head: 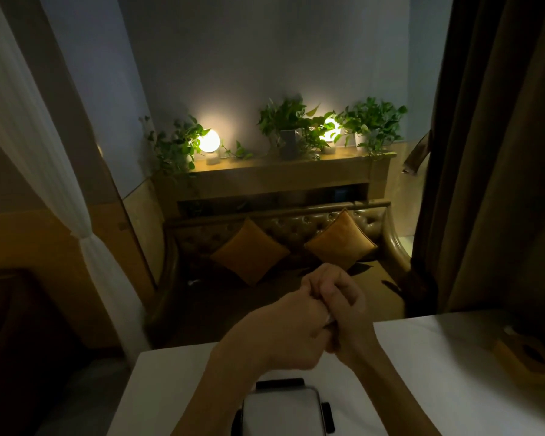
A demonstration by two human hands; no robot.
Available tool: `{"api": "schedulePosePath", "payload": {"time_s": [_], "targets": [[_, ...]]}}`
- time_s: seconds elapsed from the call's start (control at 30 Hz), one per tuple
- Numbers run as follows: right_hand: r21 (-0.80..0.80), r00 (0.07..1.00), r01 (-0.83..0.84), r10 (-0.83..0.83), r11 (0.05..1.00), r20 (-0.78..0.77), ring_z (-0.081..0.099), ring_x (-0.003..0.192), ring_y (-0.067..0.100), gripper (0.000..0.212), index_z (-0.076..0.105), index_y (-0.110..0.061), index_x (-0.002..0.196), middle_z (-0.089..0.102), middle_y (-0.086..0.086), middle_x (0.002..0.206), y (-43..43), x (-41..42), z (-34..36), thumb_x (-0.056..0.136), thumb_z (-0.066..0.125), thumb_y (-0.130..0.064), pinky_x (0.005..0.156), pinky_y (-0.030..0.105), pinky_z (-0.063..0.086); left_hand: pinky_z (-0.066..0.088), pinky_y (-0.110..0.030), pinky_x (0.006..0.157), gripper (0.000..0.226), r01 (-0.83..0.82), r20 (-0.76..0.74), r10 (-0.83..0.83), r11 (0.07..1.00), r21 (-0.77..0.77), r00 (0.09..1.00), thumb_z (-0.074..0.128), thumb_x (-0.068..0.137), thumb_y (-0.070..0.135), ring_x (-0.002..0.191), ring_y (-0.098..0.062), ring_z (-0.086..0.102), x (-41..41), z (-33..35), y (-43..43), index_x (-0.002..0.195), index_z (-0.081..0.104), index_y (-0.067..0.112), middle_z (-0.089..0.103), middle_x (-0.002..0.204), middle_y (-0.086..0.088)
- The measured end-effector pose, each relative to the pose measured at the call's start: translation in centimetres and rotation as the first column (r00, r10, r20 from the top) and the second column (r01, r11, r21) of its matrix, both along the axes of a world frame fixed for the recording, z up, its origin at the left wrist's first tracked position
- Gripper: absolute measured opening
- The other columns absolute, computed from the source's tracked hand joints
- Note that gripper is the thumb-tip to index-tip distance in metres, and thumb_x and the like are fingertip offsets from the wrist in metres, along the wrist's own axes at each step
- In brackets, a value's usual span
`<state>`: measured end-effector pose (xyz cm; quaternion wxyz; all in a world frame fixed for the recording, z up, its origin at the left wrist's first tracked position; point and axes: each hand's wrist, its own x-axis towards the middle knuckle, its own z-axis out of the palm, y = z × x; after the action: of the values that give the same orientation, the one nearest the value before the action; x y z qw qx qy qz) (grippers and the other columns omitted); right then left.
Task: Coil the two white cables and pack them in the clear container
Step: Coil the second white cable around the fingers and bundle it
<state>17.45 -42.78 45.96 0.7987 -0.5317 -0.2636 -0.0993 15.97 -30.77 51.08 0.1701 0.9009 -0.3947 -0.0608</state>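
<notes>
A thin white cable (329, 319) is pinched between both clenched hands, left hand (291, 328) and right hand (348, 309), above the white table (438, 372); coiling seems in progress. Next, the clear container with black clips (280, 410), at the near edge, is to be filled.

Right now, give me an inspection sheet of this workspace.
Surface: white table, dimly lit.
Job's things: container with black clips on the table below the hands, its top facing up; contents cannot be told.
Clutter: wooden item at the table's right edge.
Grippers: left hand and right hand pressed together above the table, fingers curled.
Cables: a small white piece shows between the hands; the rest is hidden.
Surroundings: sofa with two orange cushions, lamps and plants on a shelf, curtains at both sides.
</notes>
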Motion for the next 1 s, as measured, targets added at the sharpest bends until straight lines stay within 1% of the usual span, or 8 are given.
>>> {"api": "schedulePosePath", "payload": {"time_s": [0.17,0.33,0.43,0.5,0.63,0.7,0.83,1.0], "targets": [[-0.086,0.978,-0.181,0.169,0.980,-0.123,0.051,0.072,0.030,0.027,0.060,-0.018,0.081,0.058,0.004,0.087,-0.3,0.3,0.8,0.080,0.067,-0.044,0.056,0.043,0.040,0.052,-0.029,0.088,0.021,-0.027,-0.019,0.026,0.999,-0.048,0.999,0.044,0.099,0.018,0.093,-0.011,0.061,-0.3,0.7,0.6,0.113,0.059,0.014,0.065,0.107,-0.003],[-0.180,0.903,-0.417,0.384,0.891,-0.194,0.048,0.074,0.037,0.038,0.053,-0.023,0.098,0.058,0.008,0.110,-0.8,0.1,1.3,0.081,0.063,-0.055,0.038,0.023,0.041,0.041,-0.022,0.092,0.029,0.018,0.091,-0.023,0.998,0.059,0.996,0.041,0.100,0.021,0.098,-0.008,0.053,-0.5,0.8,1.1,0.124,0.056,0.013,0.060,0.110,-0.002],[-0.215,0.912,-0.409,0.387,0.887,-0.138,0.052,0.082,0.037,0.033,0.051,-0.025,0.095,0.059,0.012,0.116,-1.1,-0.2,1.8,0.082,0.063,-0.052,0.041,0.023,0.043,0.044,-0.029,0.101,0.028,0.094,0.168,-0.105,0.993,0.071,0.980,0.046,0.097,0.015,0.104,-0.018,0.058,-0.2,0.1,1.5,0.121,0.058,0.007,0.063,0.115,-0.010],[-0.293,0.937,-0.349,0.340,0.890,-0.083,0.053,0.078,0.036,0.033,0.049,-0.023,0.095,0.059,0.013,0.114,-1.5,0.0,2.1,0.083,0.062,-0.050,0.044,0.024,0.043,0.036,-0.020,0.104,0.031,0.118,0.198,-0.132,0.990,0.082,0.971,0.046,0.098,0.013,0.106,-0.020,0.057,-0.1,0.0,1.6,0.125,0.055,0.004,0.063,0.120,-0.014],[-0.342,0.988,-0.152,0.142,0.927,-0.055,0.057,0.091,0.040,0.030,0.048,-0.019,0.087,0.056,0.012,0.102,-2.5,0.5,2.5,0.076,0.068,-0.038,0.069,0.039,0.053,0.027,-0.008,0.086,0.037,0.033,0.173,-0.037,0.999,0.021,0.984,0.041,0.100,0.014,0.107,-0.009,0.050,0.3,0.5,1.3,0.137,0.044,0.015,0.052,0.132,-0.004],[-0.302,0.988,-0.132,0.101,0.944,-0.115,0.061,0.092,0.030,0.023,0.052,-0.025,0.085,0.058,0.005,0.099,-2.8,0.6,2.5,0.073,0.067,-0.038,0.071,0.046,0.051,0.038,-0.013,0.087,0.034,-0.026,0.072,0.031,0.997,-0.068,0.997,0.045,0.098,0.014,0.106,-0.009,0.055,0.9,0.5,1.3,0.132,0.047,0.019,0.054,0.128,0.001],[-0.407,0.998,0.003,-0.029,0.913,-0.057,0.062,0.069,0.014,0.018,0.054,-0.023,0.097,0.060,-0.005,0.082,-2.2,-0.2,2.7,0.091,0.051,-0.039,0.051,0.021,0.051,0.051,-0.018,0.074,0.018,-0.123,-0.262,0.011,0.901,-0.417,0.965,0.054,0.095,0.016,0.082,-0.004,0.064,1.3,0.3,1.4,0.110,0.060,0.021,0.066,0.094,0.010],[-0.347,0.982,0.132,-0.170,0.929,-0.080,0.068,0.080,0.006,0.020,0.062,-0.023,0.096,0.070,-0.009,0.086,-1.3,-0.5,2.1,0.094,0.043,-0.023,0.060,0.017,0.054,0.057,-0.032,0.083,0.021,-0.325,-0.406,0.050,0.690,-0.647,0.913,0.056,0.093,0.016,0.094,-0.018,0.068,1.9,-1.0,1.4,0.113,0.062,0.016,0.067,0.102,-0.003]]}}
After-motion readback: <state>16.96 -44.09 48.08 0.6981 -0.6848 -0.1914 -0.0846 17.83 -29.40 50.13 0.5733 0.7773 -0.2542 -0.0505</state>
